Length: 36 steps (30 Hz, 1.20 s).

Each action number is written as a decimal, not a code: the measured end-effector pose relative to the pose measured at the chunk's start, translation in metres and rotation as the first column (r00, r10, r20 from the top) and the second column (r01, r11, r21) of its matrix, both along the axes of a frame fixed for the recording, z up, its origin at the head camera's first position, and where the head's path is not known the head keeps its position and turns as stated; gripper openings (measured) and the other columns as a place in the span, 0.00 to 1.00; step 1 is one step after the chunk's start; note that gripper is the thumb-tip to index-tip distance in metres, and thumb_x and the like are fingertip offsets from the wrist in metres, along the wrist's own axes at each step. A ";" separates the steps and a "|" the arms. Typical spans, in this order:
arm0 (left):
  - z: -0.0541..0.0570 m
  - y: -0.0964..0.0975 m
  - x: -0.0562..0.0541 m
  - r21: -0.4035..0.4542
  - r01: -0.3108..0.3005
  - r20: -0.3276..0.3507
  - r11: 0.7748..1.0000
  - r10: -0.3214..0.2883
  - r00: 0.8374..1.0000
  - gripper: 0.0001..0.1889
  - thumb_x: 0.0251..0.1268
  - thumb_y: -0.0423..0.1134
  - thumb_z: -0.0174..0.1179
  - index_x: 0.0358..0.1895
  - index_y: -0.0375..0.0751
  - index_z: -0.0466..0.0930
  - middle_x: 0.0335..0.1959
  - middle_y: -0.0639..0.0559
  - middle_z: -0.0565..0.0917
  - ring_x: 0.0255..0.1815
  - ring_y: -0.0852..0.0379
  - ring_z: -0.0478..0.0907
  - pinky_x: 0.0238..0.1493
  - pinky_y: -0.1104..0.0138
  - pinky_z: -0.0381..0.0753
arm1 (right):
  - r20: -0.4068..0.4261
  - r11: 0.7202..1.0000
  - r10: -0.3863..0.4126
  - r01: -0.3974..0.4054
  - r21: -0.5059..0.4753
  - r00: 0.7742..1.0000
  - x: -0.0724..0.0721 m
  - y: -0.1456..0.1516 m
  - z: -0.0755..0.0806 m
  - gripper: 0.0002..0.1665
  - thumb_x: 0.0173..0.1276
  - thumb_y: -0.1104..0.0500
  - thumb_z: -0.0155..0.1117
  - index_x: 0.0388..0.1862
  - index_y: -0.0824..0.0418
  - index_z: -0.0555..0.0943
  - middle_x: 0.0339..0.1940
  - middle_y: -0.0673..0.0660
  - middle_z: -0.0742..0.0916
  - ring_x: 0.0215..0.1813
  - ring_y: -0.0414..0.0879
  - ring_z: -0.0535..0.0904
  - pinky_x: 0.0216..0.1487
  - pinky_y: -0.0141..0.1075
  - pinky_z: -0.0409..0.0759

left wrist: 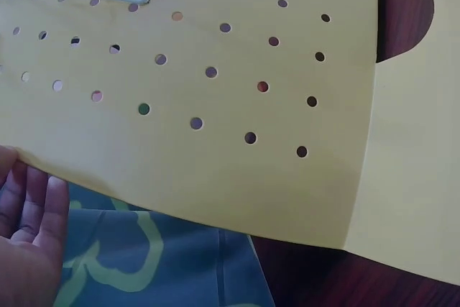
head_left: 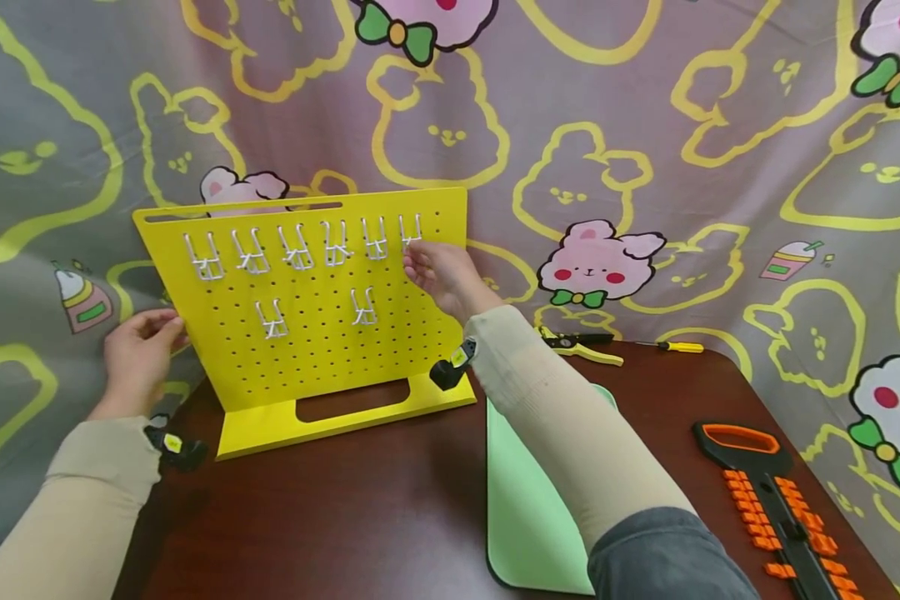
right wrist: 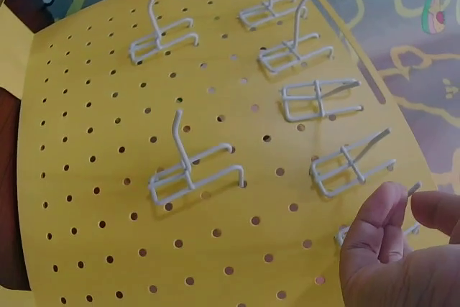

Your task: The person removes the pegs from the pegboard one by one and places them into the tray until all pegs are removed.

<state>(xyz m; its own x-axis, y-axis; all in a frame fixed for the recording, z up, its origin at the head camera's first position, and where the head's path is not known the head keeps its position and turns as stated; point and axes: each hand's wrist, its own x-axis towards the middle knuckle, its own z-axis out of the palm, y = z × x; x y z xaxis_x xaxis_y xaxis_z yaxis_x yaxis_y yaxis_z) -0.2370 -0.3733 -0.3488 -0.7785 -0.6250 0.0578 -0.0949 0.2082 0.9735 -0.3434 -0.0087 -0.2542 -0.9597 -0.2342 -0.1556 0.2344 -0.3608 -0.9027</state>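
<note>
A yellow pegboard (head_left: 322, 333) stands upright on its flat base, with several white wire hooks on it. My left hand (head_left: 138, 354) grips the pegboard's left edge, thumb on the front and fingers behind, as the left wrist view also shows (left wrist: 32, 228). At the right end of the upper row, my right hand (head_left: 446, 275) has its curled thumb and fingers around a white wire hook (head_left: 411, 229). Its prong tip pokes up between the fingertips in the right wrist view, while the hand (right wrist: 402, 257) hides most of it. Two more hooks sit lower, including this one (head_left: 363, 307).
Right of the pegboard, a green tray (head_left: 517, 500) lies partly beneath my right arm. Behind it are yellow-handled pliers (head_left: 588, 354) and a yellow screwdriver (head_left: 678, 347). A black holder with orange clips (head_left: 780, 500) lies at the right. A patterned curtain (head_left: 607, 108) hangs behind the brown table (head_left: 330, 517).
</note>
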 end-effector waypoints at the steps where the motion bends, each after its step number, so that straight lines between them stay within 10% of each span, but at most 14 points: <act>1: 0.000 0.000 0.000 -0.003 -0.001 -0.003 1.000 0.001 1.000 0.06 0.80 0.39 0.55 0.42 0.59 0.76 0.41 0.61 0.75 0.39 0.67 0.76 0.39 0.83 0.80 | 0.007 1.000 -0.001 0.001 -0.003 1.000 0.000 0.000 0.000 0.08 0.77 0.61 0.65 0.48 0.66 0.82 0.42 0.59 0.85 0.35 0.44 0.81 0.40 0.30 0.84; 14: -0.003 0.002 -0.004 0.068 -0.016 -0.052 0.998 0.020 0.998 0.08 0.78 0.34 0.58 0.40 0.54 0.78 0.39 0.59 0.76 0.36 0.65 0.76 0.36 0.82 0.80 | 0.079 0.995 -0.007 0.015 -0.102 0.997 0.008 0.001 0.002 0.05 0.78 0.62 0.63 0.45 0.65 0.82 0.38 0.56 0.84 0.33 0.42 0.78 0.36 0.27 0.81; 20: -0.002 0.001 -0.003 0.077 -0.027 -0.065 0.997 0.032 0.997 0.07 0.78 0.35 0.57 0.40 0.54 0.78 0.38 0.59 0.75 0.37 0.65 0.75 0.36 0.83 0.79 | 0.004 0.999 0.020 -0.020 -0.049 1.000 0.017 0.014 -0.002 0.18 0.80 0.63 0.60 0.62 0.72 0.78 0.39 0.56 0.83 0.33 0.41 0.77 0.35 0.26 0.80; 26: -0.006 0.000 -0.004 0.055 -0.030 -0.062 0.998 0.033 0.998 0.07 0.78 0.35 0.58 0.40 0.55 0.77 0.38 0.60 0.75 0.37 0.65 0.75 0.36 0.83 0.79 | -0.053 0.998 0.001 0.003 0.070 0.999 0.025 0.045 -0.020 0.22 0.82 0.64 0.56 0.68 0.74 0.74 0.48 0.62 0.82 0.34 0.41 0.76 0.36 0.25 0.80; 36: -0.006 0.000 -0.005 0.006 -0.030 -0.051 1.000 0.031 0.998 0.08 0.79 0.36 0.56 0.40 0.57 0.77 0.39 0.59 0.75 0.37 0.66 0.75 0.37 0.83 0.79 | -0.030 0.981 -0.097 0.101 0.166 0.995 0.035 0.112 -0.067 0.09 0.82 0.64 0.55 0.53 0.67 0.78 0.37 0.54 0.83 0.34 0.40 0.77 0.40 0.25 0.81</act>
<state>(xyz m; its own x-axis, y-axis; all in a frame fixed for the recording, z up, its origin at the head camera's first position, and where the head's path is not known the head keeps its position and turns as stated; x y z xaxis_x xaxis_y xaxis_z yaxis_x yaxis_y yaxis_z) -0.2422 -0.3737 -0.3553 -0.7551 -0.6489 0.0935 -0.0514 0.2007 0.9783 -0.3083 0.1037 -0.3217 -0.9804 -0.1105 -0.1632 0.1846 -0.2251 -0.9567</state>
